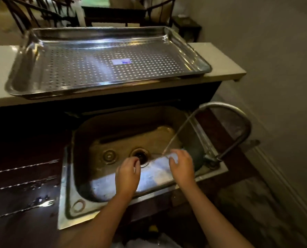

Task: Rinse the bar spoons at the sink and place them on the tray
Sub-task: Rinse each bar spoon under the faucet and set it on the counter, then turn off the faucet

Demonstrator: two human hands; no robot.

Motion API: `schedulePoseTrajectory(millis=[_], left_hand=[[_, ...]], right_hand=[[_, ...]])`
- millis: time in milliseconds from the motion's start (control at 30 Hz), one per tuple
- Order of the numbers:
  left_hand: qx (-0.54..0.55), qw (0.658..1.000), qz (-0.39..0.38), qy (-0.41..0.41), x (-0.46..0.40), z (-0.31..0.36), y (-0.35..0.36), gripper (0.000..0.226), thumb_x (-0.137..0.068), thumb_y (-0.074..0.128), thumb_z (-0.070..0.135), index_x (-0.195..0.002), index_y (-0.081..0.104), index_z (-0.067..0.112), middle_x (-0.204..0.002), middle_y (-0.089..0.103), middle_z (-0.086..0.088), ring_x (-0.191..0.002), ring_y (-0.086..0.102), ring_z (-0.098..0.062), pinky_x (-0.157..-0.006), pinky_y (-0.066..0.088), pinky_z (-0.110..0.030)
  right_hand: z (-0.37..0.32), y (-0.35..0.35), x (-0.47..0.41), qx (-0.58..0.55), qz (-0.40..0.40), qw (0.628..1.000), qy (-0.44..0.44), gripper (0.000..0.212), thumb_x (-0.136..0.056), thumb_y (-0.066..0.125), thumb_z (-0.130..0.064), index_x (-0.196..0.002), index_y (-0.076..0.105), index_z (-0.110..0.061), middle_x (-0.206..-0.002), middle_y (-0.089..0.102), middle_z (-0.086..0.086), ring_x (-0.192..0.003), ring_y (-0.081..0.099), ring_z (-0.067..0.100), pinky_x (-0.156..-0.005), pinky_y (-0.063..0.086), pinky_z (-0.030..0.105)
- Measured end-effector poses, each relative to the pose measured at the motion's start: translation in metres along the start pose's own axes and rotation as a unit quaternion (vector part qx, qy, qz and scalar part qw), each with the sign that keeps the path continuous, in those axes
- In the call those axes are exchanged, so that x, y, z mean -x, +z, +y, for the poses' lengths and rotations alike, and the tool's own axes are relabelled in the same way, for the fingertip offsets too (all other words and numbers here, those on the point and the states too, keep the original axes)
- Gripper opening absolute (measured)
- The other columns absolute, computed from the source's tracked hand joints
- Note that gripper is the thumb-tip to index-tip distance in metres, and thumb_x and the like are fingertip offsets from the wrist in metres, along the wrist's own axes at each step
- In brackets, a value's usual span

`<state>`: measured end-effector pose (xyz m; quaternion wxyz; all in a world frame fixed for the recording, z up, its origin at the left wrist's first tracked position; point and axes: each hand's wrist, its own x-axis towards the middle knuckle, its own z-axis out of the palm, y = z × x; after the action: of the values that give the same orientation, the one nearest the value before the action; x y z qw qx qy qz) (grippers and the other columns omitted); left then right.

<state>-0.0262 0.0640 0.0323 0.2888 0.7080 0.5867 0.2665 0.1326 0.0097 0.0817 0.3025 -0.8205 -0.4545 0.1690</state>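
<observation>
Both my hands are over the steel sink [66,190], under the water stream [177,133]. My left hand [128,174] and my right hand [182,166] each pinch one end of a thin bar spoon [156,153], of which only a short stretch shows between them, right where the water lands. Three more twisted bar spoons with fork ends lie on the dark wet counter to the left: the far spoon [23,167], the middle spoon [23,183] and the near spoon [23,208]. The perforated steel tray [16,86] sits on the raised white ledge behind the sink and holds nothing.
A curved faucet [238,119] arches over the sink from the right and is running. The drain [140,155] is just beyond my left hand. A wall rises on the right, and dark chairs stand behind the ledge.
</observation>
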Motion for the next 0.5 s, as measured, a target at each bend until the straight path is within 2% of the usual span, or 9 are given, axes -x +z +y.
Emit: schedulePoseTrajectory(millis=[100, 167, 233, 300, 333, 433, 500], left_hand=[[-0.07, 0.997, 0.009, 0.03, 0.003, 0.021, 0.031, 0.021, -0.087, 0.055, 0.018, -0.103, 0.067, 0.012, -0.103, 0.069, -0.007, -0.096, 0.062, -0.026, -0.09, 0.042, -0.039], [-0.124, 0.992, -0.01, 0.03, 0.007, 0.026, 0.046, 0.029, -0.089, 0.053, 0.023, -0.115, 0.063, 0.015, -0.119, 0.064, -0.007, -0.113, 0.057, -0.025, -0.104, 0.032, -0.047], [-0.183, 0.982, -0.041, 0.016, 0.013, 0.02, 0.057, 0.045, -0.093, 0.04, 0.039, -0.132, 0.051, 0.02, -0.142, 0.048, -0.007, -0.134, 0.04, -0.024, -0.111, 0.017, -0.055], [-0.224, 0.973, -0.062, 0.004, 0.018, 0.014, 0.061, 0.074, -0.088, 0.002, 0.06, -0.14, 0.041, 0.024, -0.151, 0.034, -0.008, -0.142, 0.026, -0.024, -0.111, 0.009, -0.06], [-0.23, 0.971, -0.065, 0.004, 0.02, 0.01, 0.062, 0.086, -0.083, -0.011, 0.063, -0.139, 0.042, 0.024, -0.151, 0.034, -0.01, -0.141, 0.028, -0.026, -0.108, 0.011, -0.063], [-0.251, 0.965, -0.073, -0.014, 0.027, 0.006, 0.06, 0.087, -0.085, -0.011, 0.062, -0.136, 0.047, 0.021, -0.147, 0.041, -0.013, -0.136, 0.037, -0.03, -0.102, 0.02, -0.068], [-0.25, 0.964, -0.085, -0.037, 0.032, 0.0, 0.064, 0.09, -0.081, -0.016, 0.065, -0.141, 0.036, 0.024, -0.152, 0.031, -0.009, -0.141, 0.027, -0.026, -0.106, 0.013, -0.066]], right_hand=[[0.031, -0.035, -0.012, 0.037, 0.013, 0.999, 0.011, 0.044, -0.09, 0.053, -0.016, -0.132, 0.047, -0.007, -0.144, 0.04, 0.014, -0.135, 0.034, 0.028, -0.11, 0.028, 0.035], [0.047, -0.05, -0.02, 0.066, 0.008, 0.998, 0.021, 0.054, -0.092, 0.05, -0.02, -0.142, 0.033, -0.009, -0.154, 0.024, 0.012, -0.142, 0.02, 0.026, -0.114, 0.02, 0.033], [0.059, -0.059, -0.026, 0.083, -0.009, 0.996, 0.035, 0.059, -0.094, 0.046, -0.024, -0.146, 0.022, -0.009, -0.157, 0.012, 0.011, -0.145, 0.011, 0.025, -0.115, 0.017, 0.032], [0.066, -0.064, -0.032, 0.075, -0.032, 0.996, 0.047, 0.062, -0.095, 0.044, -0.024, -0.147, 0.016, -0.008, -0.158, 0.005, 0.011, -0.145, 0.006, 0.024, -0.115, 0.017, 0.033], [0.069, -0.065, -0.035, 0.069, -0.042, 0.995, 0.052, 0.062, -0.095, 0.043, -0.024, -0.147, 0.014, -0.007, -0.158, 0.004, 0.012, -0.146, 0.005, 0.025, -0.115, 0.017, 0.033], [0.075, -0.064, -0.043, 0.085, -0.068, 0.992, 0.068, 0.066, -0.094, 0.043, -0.023, -0.147, 0.008, -0.005, -0.158, 0.0, 0.016, -0.146, 0.003, 0.028, -0.115, 0.018, 0.035], [0.079, -0.064, -0.047, 0.105, -0.089, 0.987, 0.084, 0.069, -0.094, 0.043, -0.024, -0.147, 0.005, -0.004, -0.158, -0.003, 0.017, -0.145, 0.002, 0.031, -0.115, 0.019, 0.039]])
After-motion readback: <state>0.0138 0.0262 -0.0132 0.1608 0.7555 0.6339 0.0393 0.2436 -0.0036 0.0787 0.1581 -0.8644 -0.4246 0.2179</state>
